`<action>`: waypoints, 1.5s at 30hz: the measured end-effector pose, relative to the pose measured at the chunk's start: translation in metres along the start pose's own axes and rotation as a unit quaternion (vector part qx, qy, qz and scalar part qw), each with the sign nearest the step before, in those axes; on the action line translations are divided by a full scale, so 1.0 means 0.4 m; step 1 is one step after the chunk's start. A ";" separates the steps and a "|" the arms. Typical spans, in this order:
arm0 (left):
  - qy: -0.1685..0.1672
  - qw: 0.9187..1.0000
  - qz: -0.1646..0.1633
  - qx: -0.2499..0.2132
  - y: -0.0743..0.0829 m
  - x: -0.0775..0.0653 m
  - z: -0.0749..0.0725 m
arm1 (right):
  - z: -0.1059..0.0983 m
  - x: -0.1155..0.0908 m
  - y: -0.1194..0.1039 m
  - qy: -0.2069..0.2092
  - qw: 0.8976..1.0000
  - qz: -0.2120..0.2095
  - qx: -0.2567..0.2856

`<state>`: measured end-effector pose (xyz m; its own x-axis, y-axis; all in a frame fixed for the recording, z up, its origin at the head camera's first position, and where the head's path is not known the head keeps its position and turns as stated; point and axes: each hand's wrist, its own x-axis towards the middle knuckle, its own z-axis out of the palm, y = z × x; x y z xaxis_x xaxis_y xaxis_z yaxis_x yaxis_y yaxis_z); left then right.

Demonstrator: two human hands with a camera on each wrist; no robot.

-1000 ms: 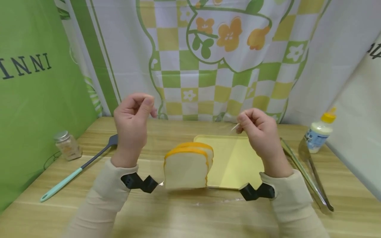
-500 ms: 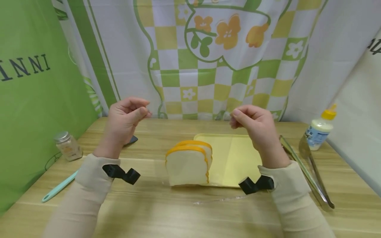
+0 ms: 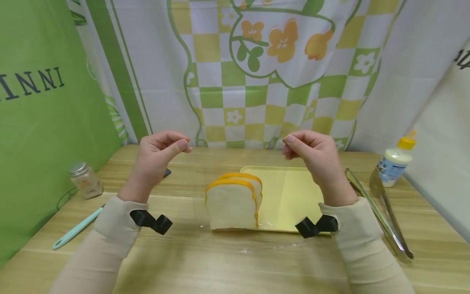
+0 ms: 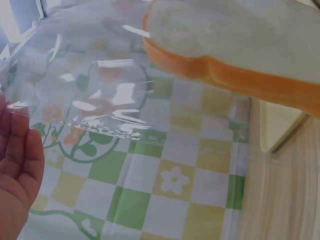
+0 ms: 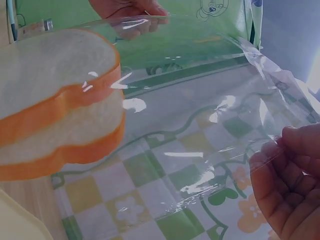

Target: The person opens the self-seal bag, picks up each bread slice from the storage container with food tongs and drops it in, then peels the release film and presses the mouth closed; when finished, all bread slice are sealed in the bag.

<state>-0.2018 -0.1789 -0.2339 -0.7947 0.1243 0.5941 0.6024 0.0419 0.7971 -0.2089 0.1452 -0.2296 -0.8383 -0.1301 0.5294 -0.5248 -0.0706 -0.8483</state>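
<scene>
My left hand (image 3: pixel 156 163) and right hand (image 3: pixel 315 159) are raised above the table, a good span apart. Each pinches clear plastic film (image 4: pixel 105 95) between thumb and fingers. In the wrist views the film stretches from one hand to the other, with bright glare and a crimped line along it. Two bread slices with orange crusts (image 3: pixel 232 206) stand one behind the other, between and below my hands. Film overlaps their crusts in the right wrist view, and a strip of it (image 3: pixel 273 247) lies on the table in front of them.
Behind and right of the bread lies a yellow tray (image 3: pixel 293 196). Metal tongs (image 3: pixel 391 216) and a squeeze bottle with a yellow cap (image 3: pixel 394 161) are at the right. On the left are a spatula with a mint handle (image 3: pixel 78 228), partly behind my arm, and a glass jar (image 3: pixel 86 181).
My left hand has come down, its forearm shifting left and covering more of the spatula. My right hand has moved slightly inward. Both still pinch the film, and the bread stays nearly in place.
</scene>
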 end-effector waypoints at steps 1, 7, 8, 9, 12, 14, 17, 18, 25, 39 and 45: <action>0.004 1.000 0.006 -0.001 0.001 0.001 0.001 | -0.002 0.001 0.001 -0.001 1.000 -0.003 -0.004; 0.020 0.999 0.049 0.009 0.009 -0.001 0.008 | -0.011 0.010 0.007 0.003 0.999 -0.037 -0.032; 0.023 0.998 0.056 0.013 0.010 -0.001 0.010 | -0.013 0.011 0.008 0.004 0.998 -0.044 -0.036; 0.025 0.998 0.061 0.019 0.012 -0.002 0.012 | -0.014 0.013 0.009 0.005 0.998 -0.050 -0.038; 0.037 0.996 0.073 0.038 0.019 -0.002 0.020 | -0.021 0.017 0.010 0.012 0.995 -0.066 -0.081; 0.042 0.994 0.086 0.056 0.023 -0.001 0.026 | -0.026 0.019 0.009 0.020 0.991 -0.076 -0.113; 0.050 0.990 0.109 0.075 0.028 0.001 0.035 | -0.030 0.022 0.005 0.036 0.985 -0.087 -0.146; 0.052 0.989 0.116 0.080 0.029 0.002 0.038 | -0.031 0.023 0.004 0.040 0.985 -0.090 -0.141; 0.059 0.991 0.113 0.046 0.024 0.006 0.045 | -0.033 0.026 0.006 0.037 0.993 -0.108 -0.040; -0.002 0.986 0.138 -0.093 0.024 0.006 0.041 | -0.071 0.036 0.033 -0.132 0.948 -0.193 0.215; -0.036 0.982 0.153 -0.100 0.027 0.002 0.035 | -0.079 0.036 0.036 -0.177 0.922 -0.212 0.270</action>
<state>-0.1947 -0.1644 -0.2263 -0.5662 0.1715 0.8062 0.7804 -0.2033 0.5913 -0.2333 0.1736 -0.2337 -0.4246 -0.2855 0.8592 -0.5632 -0.6597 -0.4975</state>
